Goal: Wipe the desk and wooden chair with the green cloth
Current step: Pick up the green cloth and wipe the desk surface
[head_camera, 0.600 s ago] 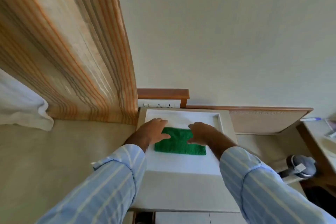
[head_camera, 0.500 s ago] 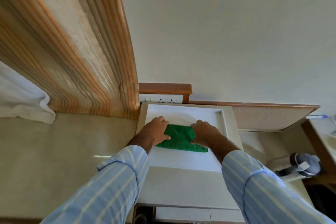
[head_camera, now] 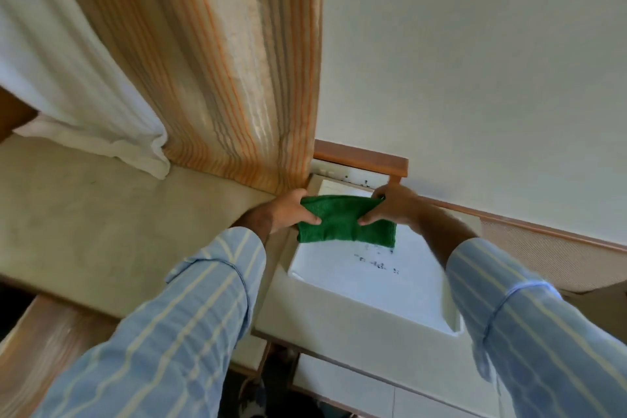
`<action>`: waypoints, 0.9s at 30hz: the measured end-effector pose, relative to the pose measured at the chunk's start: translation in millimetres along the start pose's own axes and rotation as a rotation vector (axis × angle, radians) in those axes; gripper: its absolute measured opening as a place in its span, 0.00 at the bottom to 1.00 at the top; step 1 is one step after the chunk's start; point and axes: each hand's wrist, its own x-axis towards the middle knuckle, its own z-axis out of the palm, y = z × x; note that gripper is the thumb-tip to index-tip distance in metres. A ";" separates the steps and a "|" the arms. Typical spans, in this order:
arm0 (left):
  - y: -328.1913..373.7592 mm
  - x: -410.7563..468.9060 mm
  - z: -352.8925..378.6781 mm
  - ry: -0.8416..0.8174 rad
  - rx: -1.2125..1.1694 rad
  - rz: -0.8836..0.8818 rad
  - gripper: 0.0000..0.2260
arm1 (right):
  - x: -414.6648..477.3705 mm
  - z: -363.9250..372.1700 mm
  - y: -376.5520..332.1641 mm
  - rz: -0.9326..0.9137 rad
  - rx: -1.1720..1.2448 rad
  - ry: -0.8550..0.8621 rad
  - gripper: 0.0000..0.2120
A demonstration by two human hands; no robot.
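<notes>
Both hands, left hand [head_camera: 288, 212] and right hand [head_camera: 393, 205], pinch green cloth [head_camera: 342, 224] over desk [head_camera: 356, 322]; lay it flat, wipe toward 6 o'clock.

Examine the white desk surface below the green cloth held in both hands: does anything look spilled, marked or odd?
Yes. Small dark specks are scattered on the white desk surface, just below the green cloth gripped by the left hand and right hand. They stand out against the otherwise plain white; what they are cannot be told.
</notes>
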 end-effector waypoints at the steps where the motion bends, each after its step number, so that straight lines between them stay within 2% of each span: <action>1: -5.8 -9.5 -14.7 0.029 -0.064 0.000 0.22 | 3.2 1.6 -16.6 -0.020 0.051 -0.005 0.22; 3: -22.1 -30.2 -44.8 0.090 -0.206 0.004 0.18 | 9.7 9.6 -51.9 -0.055 0.160 -0.030 0.18; 6: -53.9 -66.6 -93.0 0.219 -0.375 0.029 0.21 | 18.5 35.0 -107.0 -0.078 0.338 -0.065 0.19; 9: -94.5 -101.5 -148.7 0.332 -0.469 0.038 0.14 | 28.9 77.2 -166.6 -0.110 0.455 -0.120 0.21; 11: -121.5 -119.2 -185.4 0.390 -0.478 0.047 0.11 | 36.8 109.0 -207.5 -0.131 0.511 -0.155 0.17; 15: -185.5 -149.3 -268.3 0.508 -0.482 0.038 0.11 | 63.1 180.7 -293.4 -0.147 0.562 -0.167 0.12; 22: -333.1 -188.9 -393.8 0.661 -0.544 -0.079 0.10 | 113.7 331.0 -414.2 -0.097 0.571 -0.331 0.10; 24: -374.2 -195.9 -419.3 0.685 -0.549 -0.128 0.11 | 126.6 376.5 -441.1 -0.080 0.564 -0.346 0.09; 27: -413.4 -195.8 -441.0 0.715 -0.519 -0.158 0.19 | 140.3 425.5 -461.4 -0.060 0.524 -0.338 0.08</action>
